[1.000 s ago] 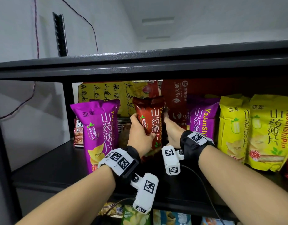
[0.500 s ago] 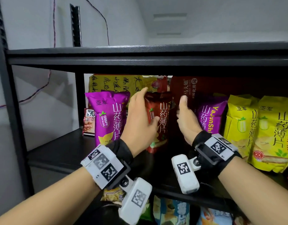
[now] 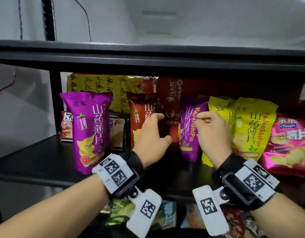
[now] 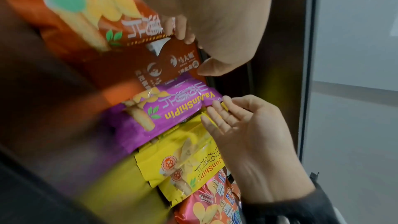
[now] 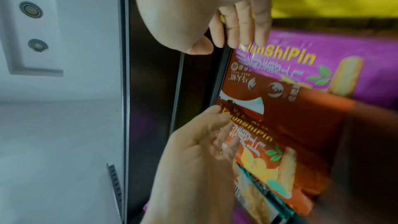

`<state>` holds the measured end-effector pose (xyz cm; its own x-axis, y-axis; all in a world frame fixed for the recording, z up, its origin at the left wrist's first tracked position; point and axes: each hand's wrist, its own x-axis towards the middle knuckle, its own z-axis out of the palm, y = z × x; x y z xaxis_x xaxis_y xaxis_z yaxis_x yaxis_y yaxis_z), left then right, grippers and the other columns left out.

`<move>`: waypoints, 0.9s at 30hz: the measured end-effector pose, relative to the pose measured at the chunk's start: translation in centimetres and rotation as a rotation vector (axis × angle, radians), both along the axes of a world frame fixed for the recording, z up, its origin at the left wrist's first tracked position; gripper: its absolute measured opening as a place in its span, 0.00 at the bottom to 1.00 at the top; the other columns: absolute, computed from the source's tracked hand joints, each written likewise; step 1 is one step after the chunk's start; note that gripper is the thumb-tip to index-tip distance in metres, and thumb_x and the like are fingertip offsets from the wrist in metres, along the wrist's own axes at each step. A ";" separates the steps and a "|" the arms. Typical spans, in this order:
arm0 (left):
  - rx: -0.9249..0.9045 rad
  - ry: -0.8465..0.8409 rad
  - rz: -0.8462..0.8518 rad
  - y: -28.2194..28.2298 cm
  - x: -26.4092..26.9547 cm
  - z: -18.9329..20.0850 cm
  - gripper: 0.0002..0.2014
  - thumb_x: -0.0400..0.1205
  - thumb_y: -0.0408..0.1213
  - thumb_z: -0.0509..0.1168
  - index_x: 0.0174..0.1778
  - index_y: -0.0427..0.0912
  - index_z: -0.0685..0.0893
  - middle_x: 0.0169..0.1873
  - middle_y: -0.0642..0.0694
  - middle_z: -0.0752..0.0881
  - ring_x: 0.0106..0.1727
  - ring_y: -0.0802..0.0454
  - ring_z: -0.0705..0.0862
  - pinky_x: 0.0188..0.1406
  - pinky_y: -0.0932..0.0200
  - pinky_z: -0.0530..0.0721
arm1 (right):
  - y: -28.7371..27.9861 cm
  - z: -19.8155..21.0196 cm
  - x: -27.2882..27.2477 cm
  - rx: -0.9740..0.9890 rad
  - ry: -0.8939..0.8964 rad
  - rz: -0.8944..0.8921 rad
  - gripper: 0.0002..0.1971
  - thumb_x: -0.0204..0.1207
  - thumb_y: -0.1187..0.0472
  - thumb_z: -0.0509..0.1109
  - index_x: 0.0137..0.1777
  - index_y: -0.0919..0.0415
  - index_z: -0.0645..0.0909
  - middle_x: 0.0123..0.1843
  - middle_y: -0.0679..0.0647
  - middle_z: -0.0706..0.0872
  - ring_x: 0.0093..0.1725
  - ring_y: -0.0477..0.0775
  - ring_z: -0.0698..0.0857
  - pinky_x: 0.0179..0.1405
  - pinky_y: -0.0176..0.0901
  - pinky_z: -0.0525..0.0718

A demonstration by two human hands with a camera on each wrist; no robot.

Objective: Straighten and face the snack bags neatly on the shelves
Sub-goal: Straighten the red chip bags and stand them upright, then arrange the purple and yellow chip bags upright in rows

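Since the earlier frame both hands are sitting lower and the left one is off the bag top. Left hand (image 3: 152, 134) is now spreading loosely in front of the red bag (image 3: 141, 117), fingers relaxed, fingertips at its right edge — grasping nothing that I can see. Right hand (image 3: 212, 133) is shifting right of the red bag, fingers hanging curled by the top corner of the right purple bag (image 3: 189, 127); in the left wrist view the fingertips (image 4: 216, 108) are touching that bag's edge, not clamping it. Red bag is standing upright on the shelf (image 3: 36, 162), left purple bag (image 3: 90, 127) to its left, yellow bags (image 3: 251, 127) further right. Left hand is hiding the red bag's lower right. Both wrist views are smearing — bag print is hard to read. Pink bag (image 3: 289, 143), furthest right of the red bag, is getting cut off at the frame edge.
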<state>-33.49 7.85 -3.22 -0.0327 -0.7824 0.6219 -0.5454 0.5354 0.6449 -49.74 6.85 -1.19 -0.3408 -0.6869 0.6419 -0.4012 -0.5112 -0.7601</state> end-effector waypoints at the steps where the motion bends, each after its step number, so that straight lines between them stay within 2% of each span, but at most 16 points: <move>1: 0.075 0.030 -0.037 -0.6 -0.8 0.0 0.32 0.78 0.34 0.71 0.78 0.42 0.70 0.73 0.48 0.73 0.73 0.57 0.71 0.68 0.68 0.63 | -0.2 -0.3 -0.8 0.066 0.031 -0.011 0.08 0.76 0.66 0.69 0.54 0.60 0.82 0.39 0.48 0.82 0.33 0.40 0.80 0.26 0.24 0.74; 2: 0.145 0.085 -0.081 -1.3 -1.6 0.1 0.32 0.77 0.35 0.70 0.79 0.41 0.70 0.71 0.48 0.74 0.69 0.60 0.72 0.65 0.69 0.65 | -0.4 -0.5 -1.4 0.148 0.095 -0.024 0.10 0.77 0.63 0.70 0.57 0.62 0.82 0.40 0.51 0.83 0.34 0.42 0.81 0.28 0.26 0.75; 4: 0.258 0.228 -0.166 -2.4 -3.1 0.5 0.29 0.79 0.33 0.66 0.77 0.39 0.71 0.64 0.49 0.78 0.56 0.64 0.76 0.56 0.70 0.71 | -0.8 -1.2 -2.0 0.282 0.247 -0.032 0.15 0.79 0.58 0.70 0.60 0.69 0.81 0.46 0.62 0.85 0.47 0.57 0.84 0.43 0.41 0.78; 6: 0.354 0.393 -0.218 -3.6 -4.2 1.0 0.21 0.81 0.28 0.61 0.72 0.39 0.75 0.50 0.50 0.82 0.44 0.61 0.78 0.43 0.67 0.75 | -1.2 -1.6 -2.1 0.335 0.259 -0.014 0.20 0.80 0.53 0.69 0.60 0.71 0.78 0.45 0.62 0.83 0.53 0.63 0.83 0.45 0.48 0.76; 8: 0.401 0.518 -0.255 -4.3 -4.8 1.7 0.14 0.79 0.24 0.57 0.56 0.41 0.80 0.34 0.53 0.81 0.32 0.61 0.77 0.28 0.69 0.74 | -1.8 -1.4 -2.1 0.363 0.213 0.001 0.23 0.80 0.47 0.69 0.59 0.69 0.77 0.45 0.59 0.83 0.49 0.63 0.82 0.42 0.50 0.74; 10: 0.419 0.540 -0.321 -4.9 -5.3 2.5 0.13 0.76 0.24 0.54 0.35 0.43 0.80 0.21 0.55 0.78 0.20 0.62 0.74 0.15 0.72 0.71 | -2.6 -0.7 -1.9 0.359 0.165 0.016 0.24 0.80 0.44 0.69 0.57 0.68 0.76 0.49 0.62 0.86 0.50 0.64 0.84 0.49 0.54 0.79; 11: 0.431 0.558 -0.335 -4.9 -5.4 2.6 0.12 0.74 0.26 0.55 0.31 0.45 0.79 0.21 0.53 0.76 0.18 0.60 0.72 0.12 0.74 0.67 | -2.9 -0.4 -1.7 0.360 0.137 0.057 0.24 0.80 0.44 0.69 0.57 0.68 0.77 0.52 0.63 0.87 0.52 0.66 0.85 0.53 0.58 0.83; 12: 0.447 0.560 -0.342 -4.8 -5.5 2.7 0.09 0.73 0.29 0.55 0.32 0.46 0.78 0.24 0.51 0.75 0.18 0.59 0.72 0.11 0.75 0.66 | -3.0 0.0 -1.6 0.355 0.116 0.084 0.24 0.80 0.44 0.68 0.57 0.68 0.77 0.54 0.64 0.87 0.54 0.67 0.86 0.57 0.61 0.83; 14: 0.459 0.591 -0.365 -5.0 -5.4 2.8 0.08 0.77 0.28 0.56 0.39 0.45 0.75 0.30 0.49 0.75 0.18 0.61 0.75 0.11 0.74 0.70 | -3.0 0.6 -1.4 0.332 0.085 0.088 0.23 0.80 0.44 0.69 0.56 0.66 0.76 0.55 0.62 0.87 0.55 0.66 0.86 0.59 0.60 0.83; 16: 0.402 0.604 -0.364 -5.6 -5.0 2.4 0.08 0.81 0.26 0.59 0.50 0.42 0.79 0.32 0.48 0.79 0.23 0.61 0.79 0.18 0.70 0.75 | -3.1 0.9 -1.3 0.275 0.040 0.079 0.23 0.78 0.43 0.71 0.55 0.64 0.76 0.54 0.61 0.87 0.55 0.65 0.86 0.57 0.60 0.84; 18: 0.324 0.575 -0.409 -5.9 -4.5 2.2 0.12 0.82 0.27 0.66 0.61 0.30 0.82 0.40 0.39 0.87 0.35 0.54 0.84 0.36 0.60 0.86 | -3.0 1.2 -1.4 0.213 0.004 0.117 0.21 0.77 0.44 0.73 0.52 0.64 0.76 0.52 0.60 0.88 0.54 0.65 0.87 0.56 0.62 0.86; 20: 0.295 0.581 -0.468 -5.5 -4.1 2.1 0.15 0.80 0.28 0.72 0.60 0.25 0.83 0.51 0.28 0.89 0.46 0.44 0.88 0.54 0.46 0.88 | -2.9 1.7 -1.3 0.159 -0.037 0.177 0.16 0.76 0.49 0.75 0.48 0.63 0.79 0.46 0.58 0.90 0.49 0.64 0.90 0.52 0.60 0.89; 22: 0.258 0.630 -0.521 -5.3 -3.4 2.1 0.14 0.79 0.31 0.75 0.55 0.26 0.82 0.49 0.30 0.90 0.44 0.46 0.90 0.48 0.49 0.90 | -2.7 2.3 -1.1 0.139 -0.083 0.280 0.16 0.75 0.52 0.77 0.51 0.65 0.82 0.46 0.59 0.92 0.45 0.63 0.92 0.53 0.63 0.90; 24: 0.247 0.671 -0.607 -5.0 -2.6 2.4 0.11 0.78 0.37 0.75 0.46 0.35 0.82 0.41 0.40 0.92 0.39 0.50 0.91 0.41 0.57 0.88 | -2.3 2.7 -0.9 0.119 -0.106 0.371 0.18 0.73 0.50 0.78 0.54 0.64 0.84 0.47 0.58 0.93 0.46 0.61 0.93 0.56 0.65 0.89; 25: 0.243 0.679 -0.632 -4.9 -2.2 2.4 0.11 0.79 0.40 0.75 0.44 0.38 0.81 0.41 0.42 0.92 0.40 0.50 0.91 0.42 0.58 0.88 | -2.2 2.7 -0.9 0.107 -0.101 0.401 0.18 0.72 0.49 0.78 0.54 0.62 0.85 0.48 0.58 0.93 0.48 0.60 0.93 0.56 0.64 0.89; 27: 0.243 0.684 -0.648 -4.8 -1.4 2.2 0.15 0.80 0.44 0.74 0.47 0.34 0.82 0.46 0.38 0.92 0.44 0.46 0.91 0.46 0.54 0.90 | -1.7 2.4 -0.6 0.095 -0.061 0.429 0.13 0.73 0.48 0.77 0.51 0.55 0.87 0.50 0.56 0.93 0.50 0.58 0.93 0.56 0.59 0.89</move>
